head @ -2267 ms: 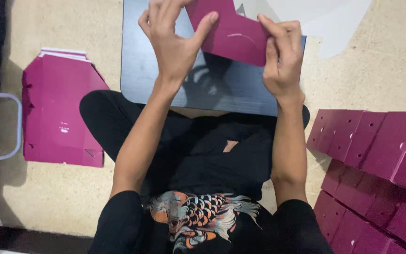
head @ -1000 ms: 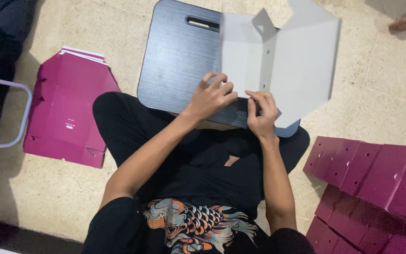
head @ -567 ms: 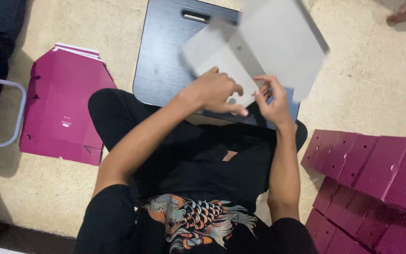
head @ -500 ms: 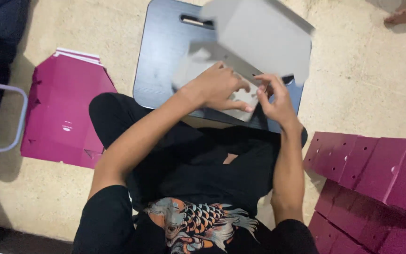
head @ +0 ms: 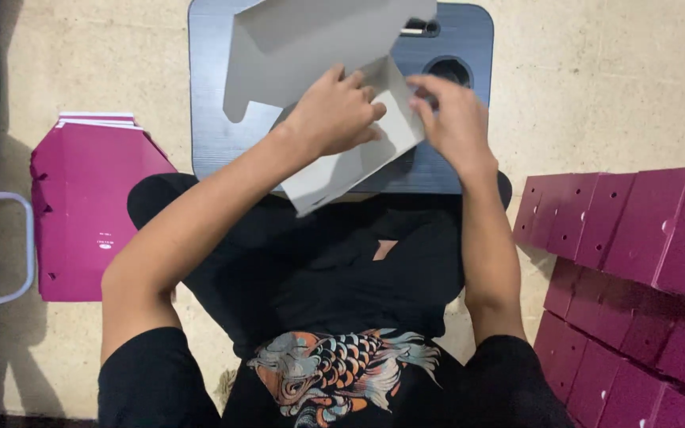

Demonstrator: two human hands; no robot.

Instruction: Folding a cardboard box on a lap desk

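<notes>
A cardboard box blank [head: 303,55], grey on the side facing me, is partly folded above a dark grey lap desk [head: 216,119]. My left hand [head: 334,111] presses on a lower flap of the blank with fingers curled over it. My right hand [head: 449,111] pinches the flap's right edge near the fold. Both hands are over the front half of the lap desk, which rests across my crossed legs.
A stack of flat magenta box blanks [head: 93,206] lies on the floor at my left. Rows of folded magenta boxes [head: 636,261] stand at my right. A grey metal tube frame [head: 17,254] shows at the far left edge. The floor is beige.
The blank was turned from its magenta side to its grey side, then its panels were folded up. Both hands shifted from the near edge onto the lower flap.
</notes>
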